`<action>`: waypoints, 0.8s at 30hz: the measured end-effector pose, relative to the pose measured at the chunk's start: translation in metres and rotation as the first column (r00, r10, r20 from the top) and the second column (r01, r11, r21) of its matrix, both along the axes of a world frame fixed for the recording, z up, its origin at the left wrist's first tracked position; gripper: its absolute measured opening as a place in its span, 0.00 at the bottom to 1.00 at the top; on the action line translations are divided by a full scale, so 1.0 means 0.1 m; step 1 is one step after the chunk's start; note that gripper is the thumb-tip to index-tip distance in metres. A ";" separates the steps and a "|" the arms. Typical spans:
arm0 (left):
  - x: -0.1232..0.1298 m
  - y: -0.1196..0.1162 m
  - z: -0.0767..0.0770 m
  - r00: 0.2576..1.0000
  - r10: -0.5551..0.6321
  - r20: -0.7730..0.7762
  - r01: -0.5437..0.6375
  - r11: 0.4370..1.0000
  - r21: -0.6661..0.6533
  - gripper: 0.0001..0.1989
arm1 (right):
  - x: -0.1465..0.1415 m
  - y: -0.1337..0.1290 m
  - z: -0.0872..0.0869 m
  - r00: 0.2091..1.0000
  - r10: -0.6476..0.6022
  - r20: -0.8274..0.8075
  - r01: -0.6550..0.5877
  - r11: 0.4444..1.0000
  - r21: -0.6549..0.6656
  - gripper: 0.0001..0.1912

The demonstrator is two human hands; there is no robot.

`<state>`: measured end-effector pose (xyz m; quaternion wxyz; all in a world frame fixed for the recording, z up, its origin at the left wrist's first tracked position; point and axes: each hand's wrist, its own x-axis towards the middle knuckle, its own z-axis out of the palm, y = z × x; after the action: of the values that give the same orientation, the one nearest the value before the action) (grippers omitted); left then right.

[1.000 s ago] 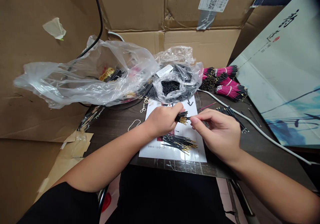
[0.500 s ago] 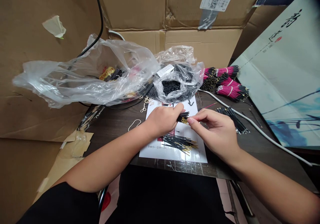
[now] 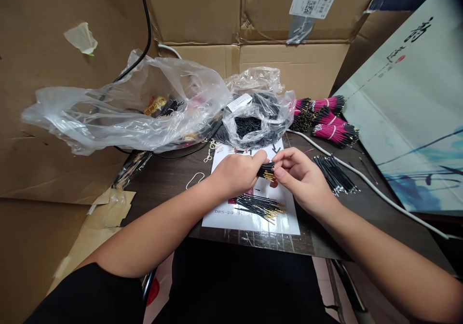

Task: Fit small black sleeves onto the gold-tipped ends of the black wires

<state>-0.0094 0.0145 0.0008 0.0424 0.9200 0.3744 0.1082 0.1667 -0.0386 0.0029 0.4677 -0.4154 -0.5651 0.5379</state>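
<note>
My left hand point(image 3: 240, 172) is closed around a bundle of black wires point(image 3: 266, 170) whose gold-coloured ends point to the right. Close against those ends, my right hand point(image 3: 298, 174) has its thumb and fingers pinched together; anything between the fingertips is too small to make out. Below the hands, a loose pile of black wires with gold ends point(image 3: 258, 207) rests on a printed white sheet point(image 3: 217, 220). More black wires with silvery tips point(image 3: 334, 174) lie on the table to the right of my right hand.
A clear plastic bag of black pieces point(image 3: 249, 121) stands behind my hands, with a larger clear bag point(image 3: 144, 121) to its left. Pink-and-black wire bundles point(image 3: 333, 121) sit at the back right. A white cable point(image 3: 379, 196) crosses the table point(image 3: 162, 184). Cardboard walls point(image 3: 195, 15) enclose it.
My right hand has shifted slightly left and up against the wire ends, its fingers now bent closer round them. My left hand holds the bundle almost where it was.
</note>
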 end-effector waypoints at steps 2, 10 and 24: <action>0.00 0.00 0.00 1.000 -0.009 -0.016 0.009 1.000 0.001 0.13 | 0.02 0.02 -0.01 0.995 0.096 -0.032 -0.098 0.994 -0.054 0.11; 0.00 -0.06 -0.01 0.999 -0.023 -0.047 0.022 1.000 -0.010 0.15 | 0.02 0.02 0.00 0.962 0.231 -0.148 -0.252 0.957 -0.145 0.12; -0.01 -0.02 0.02 0.998 -0.038 0.046 0.042 0.993 -0.112 0.16 | 0.14 0.05 0.05 0.898 -0.231 0.374 0.062 0.909 0.413 0.12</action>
<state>-0.0099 0.0130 0.0031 0.1045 0.9209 0.3604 0.1059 0.1803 -0.0335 0.0077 0.4502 -0.4607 -0.7134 0.2761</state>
